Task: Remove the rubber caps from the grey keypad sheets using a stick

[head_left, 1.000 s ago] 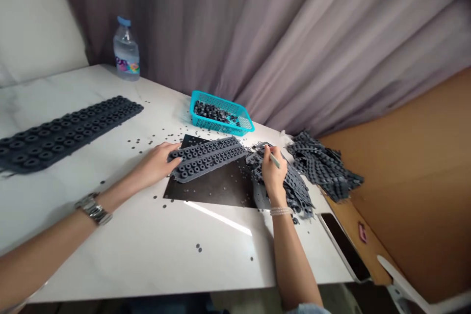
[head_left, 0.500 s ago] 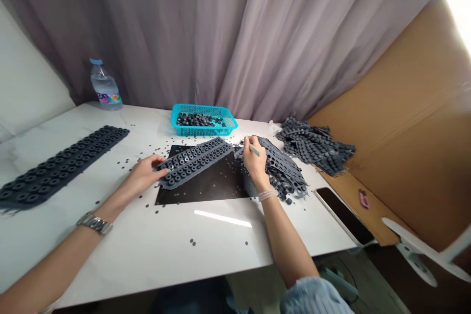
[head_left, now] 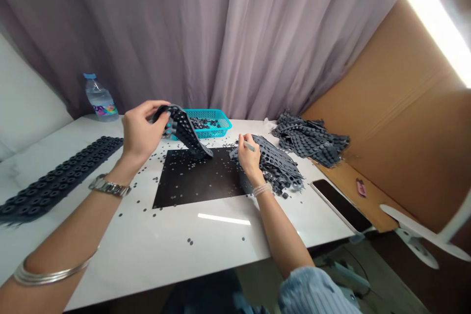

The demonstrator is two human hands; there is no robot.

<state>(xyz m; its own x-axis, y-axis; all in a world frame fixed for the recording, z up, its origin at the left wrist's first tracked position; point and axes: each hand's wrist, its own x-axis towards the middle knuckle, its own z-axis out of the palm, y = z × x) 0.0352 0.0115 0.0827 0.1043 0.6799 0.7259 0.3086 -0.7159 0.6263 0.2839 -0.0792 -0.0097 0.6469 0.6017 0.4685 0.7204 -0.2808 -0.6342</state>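
Observation:
My left hand [head_left: 143, 130] pinches one end of a dark rubber strip [head_left: 186, 130] with rows of round holes. The strip is lifted and bent, its lower end at the black mat [head_left: 198, 181]. My right hand [head_left: 249, 157] is closed around a slim pale tool [head_left: 249, 146], whose kind I cannot make out. That hand is beside a heap of perforated dark sheets [head_left: 277, 157] and loose ring-like pieces [head_left: 275, 181], at the mat's right edge. Small dark discs lie scattered over the mat and the white table.
Behind the mat stands a turquoise basket [head_left: 211, 132] with small dark pieces. A long studded strip [head_left: 62, 174] lies at left, with a water bottle [head_left: 101, 100] behind. At right are another pile of dark sheets [head_left: 311, 137], a phone [head_left: 342, 205] and a pink object [head_left: 361, 187].
My left hand has raised the strip's near end off the mat, tilting and bending the strip. My right hand stays near the heap, still gripping the tool. The view has shifted slightly.

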